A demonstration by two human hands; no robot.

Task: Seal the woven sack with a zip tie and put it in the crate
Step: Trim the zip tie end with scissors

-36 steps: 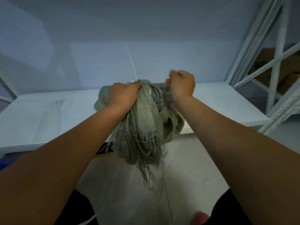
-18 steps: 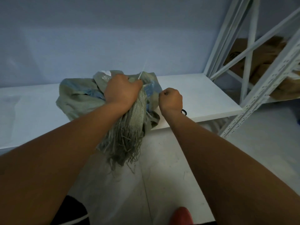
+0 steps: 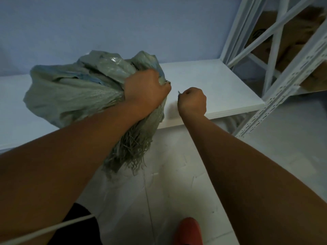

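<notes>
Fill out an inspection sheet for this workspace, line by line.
Surface: white shelf board, sack resting on it.
Job's things: woven sack, neck bunched, frayed end hanging over the edge; zip tie tail barely visible; crate nothing seen.
Clutter: nothing seen.
Grips: left hand fisted around the sack's neck; right hand fisted beside it, apparently pulling the tie.
Cables: white cord bottom left.
Surroundings: white rack, cardboard boxes, tiled floor.

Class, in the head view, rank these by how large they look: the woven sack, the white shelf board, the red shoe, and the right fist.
1. white shelf board
2. woven sack
3. and 4. right fist and red shoe: alike; the shoe is cut off by the frame, so unranked.
</notes>
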